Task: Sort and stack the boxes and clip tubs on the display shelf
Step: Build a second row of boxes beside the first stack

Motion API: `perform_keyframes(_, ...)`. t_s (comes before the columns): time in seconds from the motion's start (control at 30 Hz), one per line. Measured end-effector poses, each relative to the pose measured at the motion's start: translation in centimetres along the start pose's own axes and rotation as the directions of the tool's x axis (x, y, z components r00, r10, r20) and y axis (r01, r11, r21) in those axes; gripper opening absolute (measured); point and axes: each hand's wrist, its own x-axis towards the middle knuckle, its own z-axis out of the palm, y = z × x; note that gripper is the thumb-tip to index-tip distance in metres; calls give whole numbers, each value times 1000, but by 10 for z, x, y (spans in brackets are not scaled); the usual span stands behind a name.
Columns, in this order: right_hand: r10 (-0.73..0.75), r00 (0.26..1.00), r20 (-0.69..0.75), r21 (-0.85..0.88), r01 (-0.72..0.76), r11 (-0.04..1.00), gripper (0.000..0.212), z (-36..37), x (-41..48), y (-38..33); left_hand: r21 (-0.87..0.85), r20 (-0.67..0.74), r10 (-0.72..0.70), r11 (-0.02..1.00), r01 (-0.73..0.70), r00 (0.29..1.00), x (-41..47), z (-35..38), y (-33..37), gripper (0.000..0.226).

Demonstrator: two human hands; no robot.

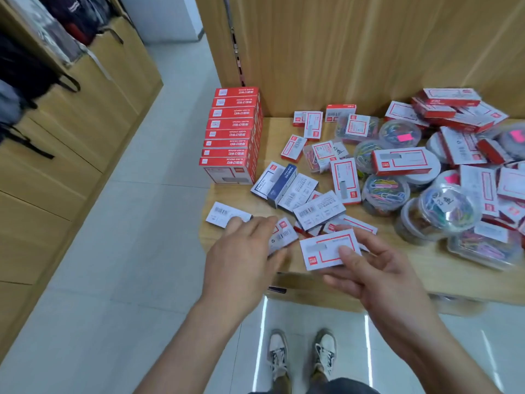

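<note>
The wooden shelf (426, 268) in front of me carries a stack of red boxes (231, 132) at its left edge, loose white-and-red boxes (345, 180) scattered across the middle, and clear clip tubs (383, 191) heaped on the right.

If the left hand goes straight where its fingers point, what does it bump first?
Probably the small white barcoded cardboard box just beyond the fingertips of the left hand, though depth is unclear.

Pretty bright, even indoor light. White streaks glare off the glossy pale tiled floor (170, 280). Wide-angle bends the light wooden cabinets (85, 109) on the left, and the clear plastic tubs (447, 211) far right smear soft.
</note>
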Motion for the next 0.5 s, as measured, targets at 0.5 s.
perform_keyframes(0.5, -123, 991, -58, 141, 130, 981, 32, 39, -16, -7, -847, 273, 40, -464, 260, 961, 0, -48, -16, 73)
